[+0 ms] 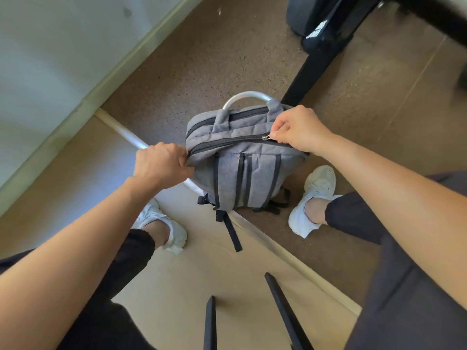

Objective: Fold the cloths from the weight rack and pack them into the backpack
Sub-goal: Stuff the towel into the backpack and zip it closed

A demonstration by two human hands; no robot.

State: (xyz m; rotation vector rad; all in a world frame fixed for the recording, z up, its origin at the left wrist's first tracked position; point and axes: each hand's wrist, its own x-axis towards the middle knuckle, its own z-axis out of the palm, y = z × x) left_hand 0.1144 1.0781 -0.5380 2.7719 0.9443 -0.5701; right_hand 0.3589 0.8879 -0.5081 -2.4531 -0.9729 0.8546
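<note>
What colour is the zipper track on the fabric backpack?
Black zipper track on the grey fabric backpack; head view.

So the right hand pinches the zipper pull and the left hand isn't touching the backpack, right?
Not quite. The right hand pinches the zipper pull, but the left hand grips a top corner of the backpack; the head view shows it.
</note>
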